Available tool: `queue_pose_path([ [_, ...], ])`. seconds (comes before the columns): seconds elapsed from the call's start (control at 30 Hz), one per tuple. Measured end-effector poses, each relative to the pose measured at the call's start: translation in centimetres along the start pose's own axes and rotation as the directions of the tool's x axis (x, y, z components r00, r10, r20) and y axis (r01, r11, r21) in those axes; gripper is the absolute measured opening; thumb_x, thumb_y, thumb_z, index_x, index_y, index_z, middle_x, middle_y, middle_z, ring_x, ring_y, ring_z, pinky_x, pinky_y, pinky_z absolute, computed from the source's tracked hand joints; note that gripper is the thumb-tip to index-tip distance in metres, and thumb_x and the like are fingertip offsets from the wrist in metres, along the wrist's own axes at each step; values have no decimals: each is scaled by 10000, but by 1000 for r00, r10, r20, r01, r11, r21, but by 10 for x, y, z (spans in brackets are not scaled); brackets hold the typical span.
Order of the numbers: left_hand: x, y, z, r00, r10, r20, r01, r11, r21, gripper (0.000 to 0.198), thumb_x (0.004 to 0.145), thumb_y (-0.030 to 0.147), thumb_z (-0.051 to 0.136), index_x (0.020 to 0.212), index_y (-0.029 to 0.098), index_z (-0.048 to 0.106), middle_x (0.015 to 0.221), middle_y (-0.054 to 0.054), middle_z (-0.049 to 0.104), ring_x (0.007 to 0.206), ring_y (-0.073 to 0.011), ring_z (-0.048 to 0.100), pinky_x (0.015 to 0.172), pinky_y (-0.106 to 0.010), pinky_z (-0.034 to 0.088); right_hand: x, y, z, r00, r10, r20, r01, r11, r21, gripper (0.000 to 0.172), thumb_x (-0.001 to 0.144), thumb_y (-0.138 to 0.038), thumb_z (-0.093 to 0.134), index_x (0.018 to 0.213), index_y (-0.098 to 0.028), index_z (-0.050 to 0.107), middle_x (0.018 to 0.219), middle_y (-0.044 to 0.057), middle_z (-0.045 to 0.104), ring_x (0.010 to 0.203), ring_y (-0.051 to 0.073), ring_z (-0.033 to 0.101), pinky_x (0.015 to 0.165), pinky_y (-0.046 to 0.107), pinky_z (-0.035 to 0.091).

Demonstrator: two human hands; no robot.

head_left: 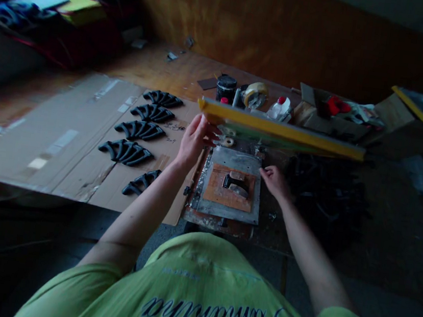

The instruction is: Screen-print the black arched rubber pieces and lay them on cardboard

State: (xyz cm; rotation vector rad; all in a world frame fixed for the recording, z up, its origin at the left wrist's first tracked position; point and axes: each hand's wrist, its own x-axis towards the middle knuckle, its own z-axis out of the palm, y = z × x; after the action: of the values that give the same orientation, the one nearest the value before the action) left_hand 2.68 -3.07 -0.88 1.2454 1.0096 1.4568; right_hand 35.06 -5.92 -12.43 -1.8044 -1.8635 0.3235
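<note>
My left hand (195,138) is raised at the left end of a yellow-edged frame (280,129), its thumb close to the lower edge and its fingers apart. The frame stands tilted up over the work spot. Below it lies a grey metal plate (228,212) with a brown board (215,190) on it. A curved black plastic piece (239,185), like a handle, sits on that board. My right hand (275,180) is at the plate's right edge, fingers curled in; what they hold, if anything, is hidden.
Several rows of curved black pieces (125,152) lie on cardboard (53,159) to the left. A dark heap of parts (326,198) is at the right. Behind are a black tub (226,87), a tape roll (256,95), a bottle (279,108) and an open carton (312,120).
</note>
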Motion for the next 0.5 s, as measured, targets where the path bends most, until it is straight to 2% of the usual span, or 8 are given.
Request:
queue_pose_path([
  [0.13,7,-1,6,996,19,-89,-22,999,-38,484,942,640,453,1133,213,577,790,-12,672,636,-96,644,554,-184,489,-44,-36,52,974,-25,226,78,971,-227,255,927,-418,625,932,-163,614,1040,138,664,992,237,624,855,324,465],
  [0.23,-36,-27,8,976,-202,-80,199,979,-52,527,890,676,513,1068,187,599,727,-27,680,556,-110,625,514,-204,490,-52,-60,58,954,101,284,-3,946,-324,216,1004,-342,506,1034,-145,591,1024,152,681,958,239,639,801,316,454],
  [0.27,-57,-38,10,936,-352,2,352,935,-35,554,855,699,547,1004,170,615,684,-39,679,525,-123,618,492,-218,489,-55,-68,57,950,141,277,-46,946,-321,232,1021,-342,468,1068,-144,578,1003,146,687,929,236,644,772,312,451],
  [0.33,-101,-59,18,722,-654,225,657,750,76,600,768,718,642,982,157,640,716,-87,714,575,-186,672,477,-254,505,-65,-87,56,960,155,231,-88,957,-277,258,1037,-357,425,1087,-147,566,976,135,689,910,235,643,748,312,448],
  [0.37,-119,-69,21,643,-717,271,726,682,82,603,753,719,656,999,168,641,777,-97,734,651,-213,705,500,-265,526,-71,-97,58,972,104,213,-52,970,-236,259,1037,-364,424,1069,-153,571,979,133,685,929,237,637,759,314,450],
  [0.4,-134,-77,25,601,-747,284,768,639,54,597,754,718,654,1001,174,638,825,-99,743,720,-229,723,533,-278,549,-78,-106,60,978,11,210,29,982,-185,252,1034,-368,434,1041,-163,581,983,127,680,952,237,628,779,316,453],
  [0.43,-145,-83,26,600,-758,258,785,619,-5,578,761,706,654,995,178,630,859,-93,746,768,-232,730,567,-286,565,-84,-113,62,969,-110,221,140,982,-128,240,1028,-371,453,1008,-176,592,982,116,676,974,235,617,807,319,454],
  [0.5,-150,-91,20,648,-746,153,761,634,-133,534,778,663,661,978,171,609,889,-84,745,775,-214,731,607,-290,578,-87,-115,61,911,-331,246,346,938,-19,220,1011,-380,497,946,-205,614,973,87,667,996,225,597,866,327,453],
])
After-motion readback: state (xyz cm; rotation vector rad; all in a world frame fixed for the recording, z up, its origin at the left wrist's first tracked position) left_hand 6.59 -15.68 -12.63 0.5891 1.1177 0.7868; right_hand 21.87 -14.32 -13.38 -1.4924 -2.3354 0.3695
